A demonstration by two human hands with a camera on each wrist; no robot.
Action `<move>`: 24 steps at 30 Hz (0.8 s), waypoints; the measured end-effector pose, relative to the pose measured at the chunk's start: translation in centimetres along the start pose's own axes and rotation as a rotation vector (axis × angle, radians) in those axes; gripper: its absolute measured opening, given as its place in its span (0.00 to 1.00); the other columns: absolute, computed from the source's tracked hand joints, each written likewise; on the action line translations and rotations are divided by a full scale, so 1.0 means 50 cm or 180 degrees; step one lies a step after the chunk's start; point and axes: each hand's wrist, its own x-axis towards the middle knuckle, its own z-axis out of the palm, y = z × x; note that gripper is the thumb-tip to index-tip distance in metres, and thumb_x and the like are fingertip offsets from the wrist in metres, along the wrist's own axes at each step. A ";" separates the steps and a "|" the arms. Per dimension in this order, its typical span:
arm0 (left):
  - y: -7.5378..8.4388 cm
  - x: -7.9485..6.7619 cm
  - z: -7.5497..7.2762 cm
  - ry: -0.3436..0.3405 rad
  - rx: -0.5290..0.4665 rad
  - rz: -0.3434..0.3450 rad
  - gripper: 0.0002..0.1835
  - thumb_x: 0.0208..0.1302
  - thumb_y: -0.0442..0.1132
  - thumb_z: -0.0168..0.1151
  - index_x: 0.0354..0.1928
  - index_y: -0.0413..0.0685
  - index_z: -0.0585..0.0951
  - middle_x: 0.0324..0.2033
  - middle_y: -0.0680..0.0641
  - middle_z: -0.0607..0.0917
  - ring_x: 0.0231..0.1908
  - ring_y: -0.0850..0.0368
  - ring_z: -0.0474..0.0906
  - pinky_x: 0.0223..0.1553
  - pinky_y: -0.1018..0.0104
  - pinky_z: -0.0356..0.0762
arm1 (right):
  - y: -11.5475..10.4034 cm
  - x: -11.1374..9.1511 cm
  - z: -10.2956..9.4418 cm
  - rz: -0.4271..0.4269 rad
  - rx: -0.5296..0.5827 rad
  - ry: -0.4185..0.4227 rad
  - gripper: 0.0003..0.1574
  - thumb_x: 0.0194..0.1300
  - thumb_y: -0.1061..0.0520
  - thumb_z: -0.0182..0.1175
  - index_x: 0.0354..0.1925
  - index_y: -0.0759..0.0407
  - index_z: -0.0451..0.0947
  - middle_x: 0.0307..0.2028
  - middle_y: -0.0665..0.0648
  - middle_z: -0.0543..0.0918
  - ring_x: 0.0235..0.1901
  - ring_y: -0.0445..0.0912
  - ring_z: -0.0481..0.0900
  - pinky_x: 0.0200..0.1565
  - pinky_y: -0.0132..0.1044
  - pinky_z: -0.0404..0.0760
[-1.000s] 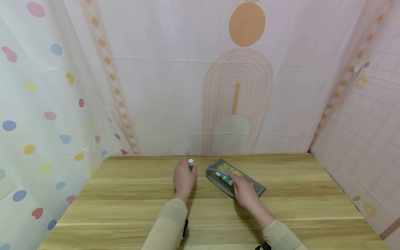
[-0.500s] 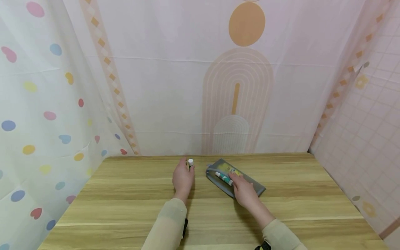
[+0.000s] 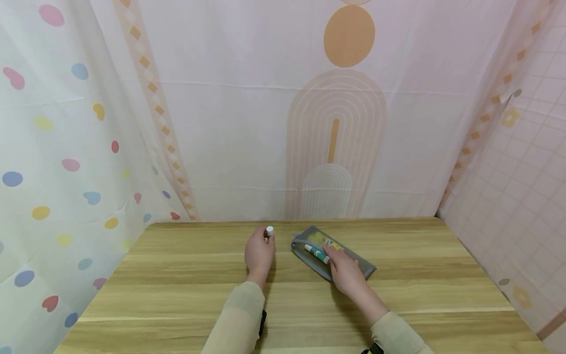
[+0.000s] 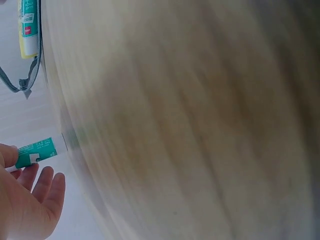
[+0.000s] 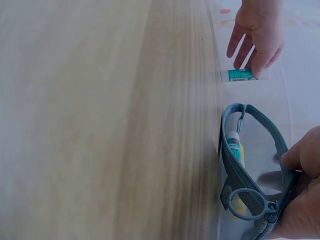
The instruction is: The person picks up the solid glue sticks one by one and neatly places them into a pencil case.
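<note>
My left hand (image 3: 259,255) pinches an upright green-and-white glue stick (image 3: 270,230) between thumb and fingers near its top. In the left wrist view the base of that glue stick (image 4: 42,151) meets the tabletop. My right hand (image 3: 347,272) grips the edge of a grey see-through zip pouch (image 3: 364,265), keeping its mouth spread; the right wrist view shows the gaping opening and a ring-shaped zip pull (image 5: 245,204). Inside the pouch lies a second glue stick (image 3: 317,253), with something yellow (image 3: 329,240) beside it, partly hidden by my right hand.
A wood-grain table (image 3: 177,295) spreads beneath both hands. Patterned cloth hangs behind its far edge, with a dotted curtain (image 3: 66,196) at the left and a checked one (image 3: 522,211) at the right.
My left hand has shifted very slightly, its thumb and fingers drawing in around the glue stick, so less of the green label shows. The right hand and pouch have stayed put.
</note>
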 end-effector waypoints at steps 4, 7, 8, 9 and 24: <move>-0.002 0.000 0.002 0.0028 -0.0103 0.0012 0.09 0.64 0.34 0.67 0.45 0.40 0.82 0.41 0.41 0.87 0.42 0.44 0.83 0.42 0.48 0.82 | 0.000 0.000 0.000 0.0012 -0.0012 -0.0012 0.25 0.74 0.67 0.49 0.67 0.63 0.70 0.65 0.67 0.72 0.65 0.68 0.65 0.57 0.80 0.57; -0.003 0.000 0.004 0.0052 -0.0210 0.0039 0.08 0.63 0.32 0.67 0.44 0.39 0.82 0.40 0.40 0.86 0.41 0.44 0.82 0.42 0.48 0.81 | 0.000 0.000 0.000 0.0024 -0.0019 -0.0005 0.25 0.74 0.67 0.49 0.67 0.63 0.70 0.65 0.67 0.72 0.65 0.67 0.65 0.57 0.80 0.57; -0.003 0.000 0.005 0.0056 -0.0241 0.0040 0.08 0.63 0.32 0.67 0.43 0.39 0.82 0.39 0.40 0.86 0.40 0.44 0.82 0.42 0.48 0.81 | 0.000 0.000 0.000 0.0027 -0.0017 -0.0005 0.25 0.74 0.67 0.49 0.67 0.63 0.70 0.65 0.67 0.72 0.65 0.67 0.65 0.57 0.79 0.56; -0.004 0.000 0.005 0.0057 -0.0270 0.0036 0.08 0.63 0.31 0.67 0.43 0.39 0.82 0.38 0.40 0.86 0.39 0.44 0.82 0.42 0.49 0.81 | 0.000 0.000 0.001 0.0030 -0.0017 -0.0006 0.25 0.74 0.67 0.49 0.67 0.63 0.70 0.65 0.67 0.72 0.65 0.67 0.65 0.57 0.79 0.56; 0.000 -0.001 0.004 -0.0005 -0.0370 0.0007 0.08 0.64 0.30 0.65 0.44 0.37 0.83 0.36 0.40 0.85 0.37 0.47 0.80 0.40 0.52 0.81 | -0.005 -0.003 -0.003 0.0010 -0.0024 0.0025 0.25 0.74 0.67 0.49 0.67 0.64 0.70 0.64 0.67 0.73 0.64 0.68 0.66 0.57 0.79 0.58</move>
